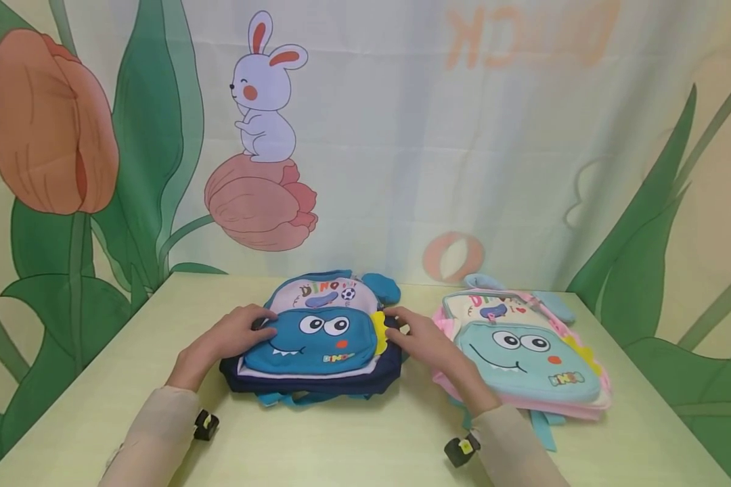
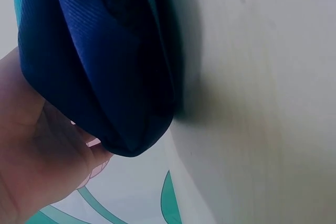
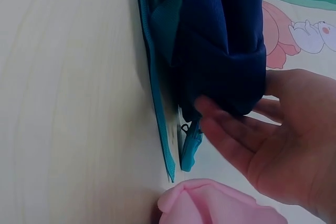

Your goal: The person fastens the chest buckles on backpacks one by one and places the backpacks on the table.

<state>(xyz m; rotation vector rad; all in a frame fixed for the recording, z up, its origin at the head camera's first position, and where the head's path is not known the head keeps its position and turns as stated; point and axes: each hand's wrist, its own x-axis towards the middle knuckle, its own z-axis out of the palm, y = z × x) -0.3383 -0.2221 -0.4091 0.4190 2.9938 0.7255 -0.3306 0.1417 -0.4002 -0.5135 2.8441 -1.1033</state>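
Note:
A blue backpack [image 1: 317,341] with a cartoon dino face, white teeth and yellow spikes lies face up on the table. My left hand [image 1: 234,333] grips its left side, thumb on the front pocket. On the opposite side, my right hand [image 1: 423,336] holds the edge by the yellow spikes. The left wrist view shows the navy side panel [image 2: 105,72] over my left palm, most fingers hidden behind it. In the right wrist view, fingers [image 3: 231,135] of my right hand curve around the navy corner, near a loose teal strap [image 3: 157,93].
A second backpack [image 1: 524,365], mint and pink with the same dino face, lies on the table [image 1: 365,446] to the right, close to my right forearm. Its straps hang toward the front. Behind the table hangs a curtain [image 1: 390,135] printed with tulips and a rabbit.

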